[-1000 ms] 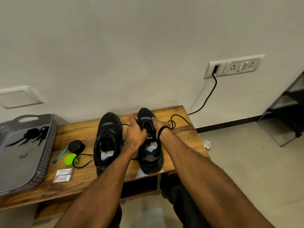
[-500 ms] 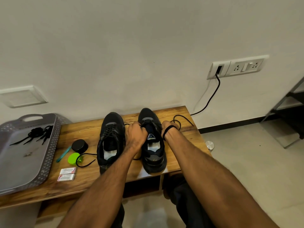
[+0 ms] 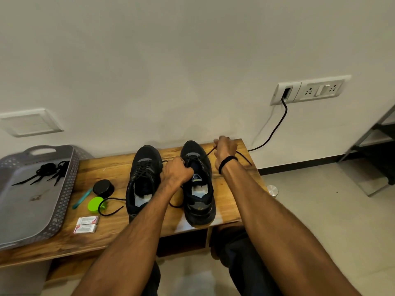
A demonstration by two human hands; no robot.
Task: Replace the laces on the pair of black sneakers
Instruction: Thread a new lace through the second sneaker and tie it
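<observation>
The right hand [image 3: 224,149] has pulled back from the shoe [image 3: 199,201], pinching the lace [image 3: 209,152] tight (it was at the holes a moment ago). The left hand [image 3: 177,172] grips that shoe on the bench [image 3: 111,165]. I think the lacing is only part done.

Domestic room, seemingly a home entry or living area: a low wooden bench [image 3: 115,167] stands against a plain off-white wall [image 3: 192,60], on a pale tiled floor [image 3: 320,210] edged with black skirting [image 3: 299,166]. A wall socket plate [image 3: 310,90] has a black cable [image 3: 275,129] plugged in. On the bench sit black sneakers [image 3: 144,167] and a grey plastic tray [image 3: 66,189]; a dark metal shelf frame [image 3: 376,146] stands at the right edge.
</observation>
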